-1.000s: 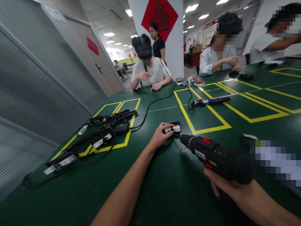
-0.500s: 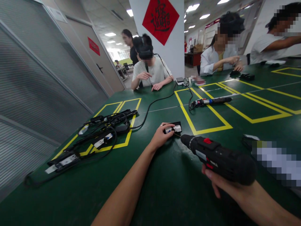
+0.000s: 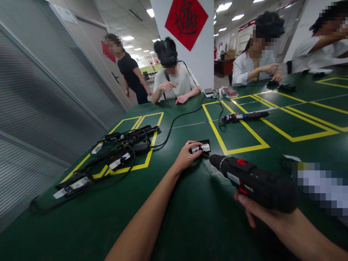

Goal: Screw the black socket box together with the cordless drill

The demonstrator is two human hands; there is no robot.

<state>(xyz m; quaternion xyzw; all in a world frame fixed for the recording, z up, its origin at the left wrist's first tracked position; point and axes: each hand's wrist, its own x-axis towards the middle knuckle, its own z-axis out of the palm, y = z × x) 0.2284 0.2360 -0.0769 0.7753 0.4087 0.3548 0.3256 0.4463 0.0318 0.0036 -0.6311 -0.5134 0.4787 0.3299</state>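
Observation:
My left hand (image 3: 188, 155) grips a small black and white device (image 3: 206, 147) against the green table, its fingers covering the left part. In my right hand (image 3: 252, 208) is a black cordless drill (image 3: 252, 181) with red switches, held by its grip. The drill points left, and its thin bit meets the near side of the device close to my left thumb. Whether the bit sits in a screw or a hole is too small to tell. The drill's body hides part of my right hand.
Black devices with cables (image 3: 119, 152) lie on the left within yellow tape. A cable (image 3: 172, 128) runs toward the back. A pen-like black and blue tool (image 3: 244, 116) lies beyond the drill. A partly blurred packet (image 3: 318, 185) is at right. Co-workers (image 3: 176, 78) sit opposite.
A person in black has walked left behind the seated co-worker. My hands, the drill and the device stay almost in place. The far-right co-worker's arm has risen.

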